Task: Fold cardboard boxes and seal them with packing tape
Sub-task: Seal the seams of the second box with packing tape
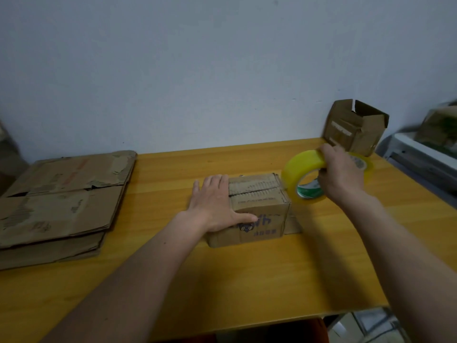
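A small brown box [257, 209] stands mid-tabletop [173, 280], top flaps folded shut, blue print on its front. A yellow tape roll [303, 173] stands on edge just right of the box. Flattened boxes [64, 199] lie stacked well left of it.

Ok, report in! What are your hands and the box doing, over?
Left hand flat on small box, flaps closed. Right hand holds tape roll at box's right edge. Nothing in the way.
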{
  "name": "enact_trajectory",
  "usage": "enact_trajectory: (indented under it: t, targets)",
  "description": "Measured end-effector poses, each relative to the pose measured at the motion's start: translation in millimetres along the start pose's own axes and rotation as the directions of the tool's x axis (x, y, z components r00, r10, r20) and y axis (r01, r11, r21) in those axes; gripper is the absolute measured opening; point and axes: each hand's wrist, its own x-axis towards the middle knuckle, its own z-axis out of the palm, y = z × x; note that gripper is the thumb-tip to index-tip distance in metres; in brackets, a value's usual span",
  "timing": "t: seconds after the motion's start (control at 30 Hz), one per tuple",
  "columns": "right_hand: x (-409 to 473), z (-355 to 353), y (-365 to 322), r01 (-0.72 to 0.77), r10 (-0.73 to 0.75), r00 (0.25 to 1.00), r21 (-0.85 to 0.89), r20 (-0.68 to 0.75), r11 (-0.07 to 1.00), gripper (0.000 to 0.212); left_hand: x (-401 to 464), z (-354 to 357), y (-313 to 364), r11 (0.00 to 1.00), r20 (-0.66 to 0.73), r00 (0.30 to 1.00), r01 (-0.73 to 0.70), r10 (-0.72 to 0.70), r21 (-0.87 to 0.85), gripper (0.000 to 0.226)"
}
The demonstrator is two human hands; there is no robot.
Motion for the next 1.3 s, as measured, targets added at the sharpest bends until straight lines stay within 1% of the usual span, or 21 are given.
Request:
enact_trajectory:
  t: [0.13,0.23,0.33,0.4,0.47,0.53,0.57,0.63,0.67,0.7,0.77,0.8,0.9,1.0,1.1,1.2,1.23,1.3]
  targets:
    - [-3.8,13.4,6.1,-0.006,0.005,0.999,0.038,0.032,0.999,0.036,-0.1,0.2,0.2,1.0,0.008,1.0,0.012,-0.012,0.01,0.13]
    - [-8.4,19.6,8.4,-0.053,0.047,0.998,0.116,0.05,0.992,0.034,1.1,-0.8,1.3,1.0,0.019,1.0,0.012,-0.012,0.003,0.13]
    - [-12.1,23.9,12.3,-0.069,0.044,0.991,0.206,0.124,0.976,0.03,0.4,-4.0,1.2,1.0,0.057,0.998,-0.005,0.005,0.008,0.127]
    - [-14.0,25.5,16.4,-0.089,0.036,0.981,0.277,0.19,0.957,0.026,0.3,-8.5,0.1,0.998,0.099,0.995,-0.017,0.012,0.054,0.12]
    - [-17.2,24.8,17.1,-0.107,0.008,0.963,0.353,0.271,0.929,0.023,-1.6,-12.9,3.6,0.992,0.12,0.992,-0.045,0.032,0.115,0.106]
    - [-21.8,22.0,10.9,-0.114,-0.061,0.926,0.431,0.372,0.895,0.022,-6.3,-14.3,16.1,0.989,0.13,0.987,-0.106,0.092,0.106,0.095]
    - [-25.2,19.8,6.0,-0.131,-0.096,0.9,0.472,0.426,0.872,0.024,-9.1,-12.4,24.1,0.989,0.142,0.983,-0.131,0.12,0.07,0.095]
    - [-32.2,13.2,-6.0,-0.187,-0.159,0.839,0.55,0.52,0.814,0.032,-12.4,-6.9,34.0,0.991,0.145,0.981,-0.131,0.129,0.004,0.105]
    - [-34.9,8.6,-12.0,-0.217,-0.192,0.805,0.58,0.562,0.786,0.037,-12.8,-5.4,33.3,0.992,0.128,0.984,-0.124,0.124,-0.004,0.108]
    - [-36.8,4.1,-17.2,-0.239,-0.232,0.768,0.604,0.597,0.76,0.043,-12.8,-4.8,28.7,0.992,0.104,0.986,-0.128,0.127,-0.001,0.106]
    - [-39.4,-3.4,-25.2,-0.279,-0.309,0.699,0.643,0.645,0.713,0.053,-13.8,-6.6,14.1,0.986,0.064,0.984,-0.165,0.163,0.011,0.092]
    - [-41.5,-6.1,-29.5,-0.313,-0.343,0.666,0.665,0.662,0.678,0.055,-15.0,-7.8,6.6,0.983,0.059,0.981,-0.185,0.184,0.014,0.086]
    - [-49.5,-2.8,-46.0,-0.414,-0.428,0.596,0.716,0.68,0.561,0.048,-17.1,-8.6,-12.6,0.981,0.05,0.98,-0.193,0.192,0.013,0.08]
    - [-55.9,9.1,-66.4,-0.44,-0.484,0.577,0.749,0.658,0.495,0.046,-14.9,-8.7,-34.0,0.988,0.028,0.988,-0.153,0.153,0.007,0.079]
    - [-60.2,22.8,-85.7,-0.495,-0.485,0.553,0.735,0.678,0.463,0.046,-9.2,-10.1,-55.9,0.99,0.019,0.99,-0.143,0.143,0.008,0.076]
    - [-64.2,32.2,-103.1,-0.467,-0.5,0.556,0.747,0.664,0.473,0.041,-0.3,-11.3,-71.2,0.989,0.029,0.988,-0.15,0.15,0.011,0.072]
    - [-63.7,32.6,-107.5,-0.448,-0.505,0.565,0.757,0.653,0.476,0.043,2.8,-11.8,-74.8,0.988,0.038,0.987,-0.154,0.154,0.01,0.072]
    - [-60.2,30.6,-114.8,-0.426,-0.508,0.575,0.765,0.642,0.484,0.053,7.8,-13.2,-79.2,0.986,0.056,0.984,-0.168,0.167,-0.001,0.071]
